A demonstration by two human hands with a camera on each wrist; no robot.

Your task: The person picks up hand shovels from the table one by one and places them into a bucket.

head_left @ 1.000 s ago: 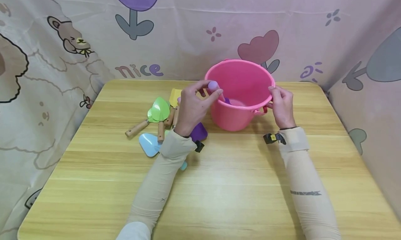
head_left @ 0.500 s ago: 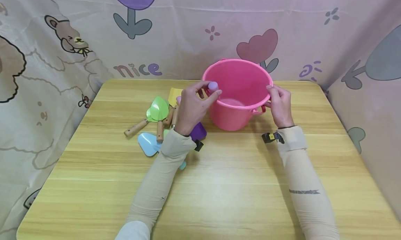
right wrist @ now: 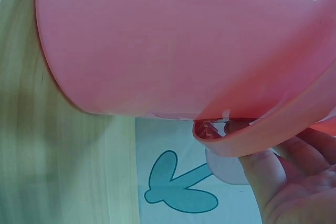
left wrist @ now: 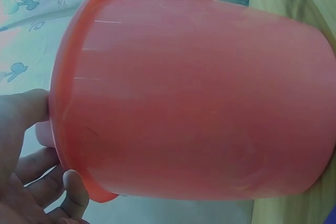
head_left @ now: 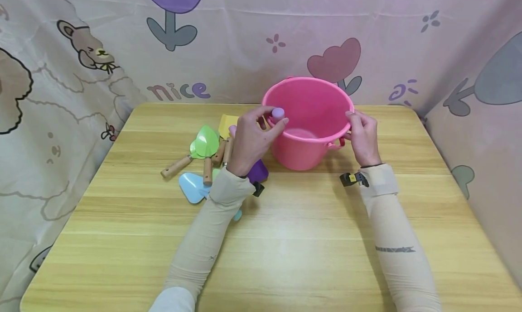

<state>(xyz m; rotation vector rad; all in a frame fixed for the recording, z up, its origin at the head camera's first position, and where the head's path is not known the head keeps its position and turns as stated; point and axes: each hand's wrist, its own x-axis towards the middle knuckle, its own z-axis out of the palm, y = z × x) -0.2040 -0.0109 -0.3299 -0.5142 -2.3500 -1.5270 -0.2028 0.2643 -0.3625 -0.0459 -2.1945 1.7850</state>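
A pink bucket (head_left: 299,156) stands upright at the back of the table. At its left rim my left hand (head_left: 253,137) pinches the lilac handle (head_left: 278,113) of a toy sand tool between thumb and fingers. The rest of that tool is hidden behind the hand and the bucket wall. In the left wrist view, the handle end (left wrist: 45,134) shows between the fingers beside the rim. My right hand (head_left: 364,137) grips the bucket's right rim, thumb on top, next to the bail handle (right wrist: 262,139).
Left of the bucket lie several toy tools: green shovels (head_left: 207,141) with wooden handles, a light blue shovel (head_left: 191,187), a yellow piece (head_left: 227,124) and a purple piece (head_left: 258,172). My left forearm partly covers them. A patterned cloth (head_left: 244,54) hangs behind the table (head_left: 310,239).
The tool's handle has become more upright, and its darker purple end, visible earlier inside the bucket, is out of sight. Both hands keep their holds; the view has shifted slightly.
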